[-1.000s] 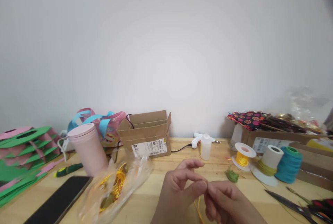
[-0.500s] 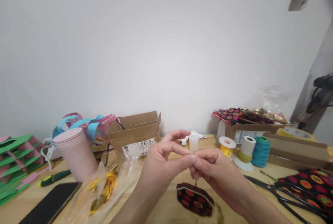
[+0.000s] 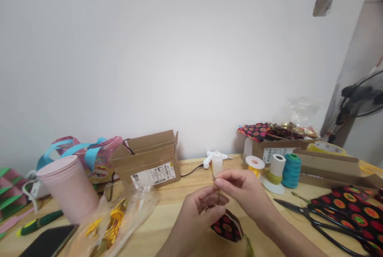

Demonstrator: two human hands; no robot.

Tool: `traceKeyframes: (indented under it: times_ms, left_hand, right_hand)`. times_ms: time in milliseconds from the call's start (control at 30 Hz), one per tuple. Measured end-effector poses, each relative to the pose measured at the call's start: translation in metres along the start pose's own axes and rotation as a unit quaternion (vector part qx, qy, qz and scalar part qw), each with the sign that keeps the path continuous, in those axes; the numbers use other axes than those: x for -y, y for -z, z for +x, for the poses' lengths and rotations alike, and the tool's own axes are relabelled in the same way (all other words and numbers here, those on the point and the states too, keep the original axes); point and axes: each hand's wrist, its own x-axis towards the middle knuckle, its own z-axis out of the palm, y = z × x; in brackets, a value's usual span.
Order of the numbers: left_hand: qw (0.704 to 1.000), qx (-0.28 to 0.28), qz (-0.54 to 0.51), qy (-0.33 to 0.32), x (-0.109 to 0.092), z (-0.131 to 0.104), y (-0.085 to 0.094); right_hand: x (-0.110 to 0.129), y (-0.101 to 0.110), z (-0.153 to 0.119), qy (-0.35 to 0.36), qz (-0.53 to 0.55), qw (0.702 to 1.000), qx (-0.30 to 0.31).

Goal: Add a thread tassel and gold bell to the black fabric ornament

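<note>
A small dark fabric ornament (image 3: 226, 227) with red and orange round motifs and a pale edge hangs low in the middle of the view. My left hand (image 3: 197, 219) is curled round its upper left side, thumb and fingers hiding part of it. Above it, my right hand (image 3: 243, 189) pinches a thin cord (image 3: 218, 197) between thumb and forefinger; the cord runs down toward the ornament. An olive tassel (image 3: 249, 246) trails at the ornament's lower right.
Black scissors (image 3: 309, 214) and patterned fabric (image 3: 344, 217) lie at right. Behind stand a teal thread cone (image 3: 291, 171), spools, a white bottle (image 3: 217, 163), a glue gun (image 3: 209, 157) and cardboard boxes (image 3: 155, 157). At left are a pink canister (image 3: 70, 189), a phone (image 3: 49, 241) and bagged yellow tassels (image 3: 115, 221).
My hands were together at the fingertips above the hanging ornament. Now the left has dropped to the ornament, while the right holds the cord above. The view has turned slightly right.
</note>
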Motion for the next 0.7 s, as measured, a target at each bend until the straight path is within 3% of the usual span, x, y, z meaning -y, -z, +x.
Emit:
traceKeyframes:
  times_ms: [100,200,300,400,467,533,567,633,700]
  left_hand:
    - [0.992,-0.052,0.112,-0.002,0.000,0.011,0.001]
    - [0.985,-0.090,0.145,-0.031,-0.008,0.022,0.005]
    - [0.979,-0.097,0.169,-0.051,-0.011,0.023,0.013]
    - [0.969,-0.147,0.191,-0.056,-0.001,0.008,0.019]
    - [0.979,-0.146,0.140,0.025,0.013,-0.007,0.017]
    - [0.981,-0.070,-0.008,0.181,0.027,-0.022,0.010]
    - [0.963,-0.030,-0.097,0.252,0.034,-0.028,0.005]
    - [0.933,0.006,-0.216,0.287,0.044,-0.034,-0.006]
    - [0.924,0.015,-0.256,0.285,0.049,-0.034,-0.013]
  right_hand:
    - [-0.003,0.001,0.008,0.011,-0.013,0.999,-0.047]
    - [-0.002,0.002,0.013,0.044,-0.037,0.996,-0.062]
    - [-0.006,0.003,0.013,0.065,-0.065,0.995,-0.050]
    - [-0.017,0.006,0.005,0.049,-0.054,0.997,-0.020]
    - [-0.026,0.006,-0.005,0.042,-0.047,0.998,0.011]
    - [-0.034,0.006,-0.017,0.058,-0.077,0.994,0.049]
    - [-0.037,0.006,-0.024,0.077,-0.104,0.989,0.071]
    - [-0.043,0.005,-0.036,0.129,-0.139,0.973,0.131]
    - [-0.048,0.004,-0.045,0.179,-0.150,0.953,0.193]
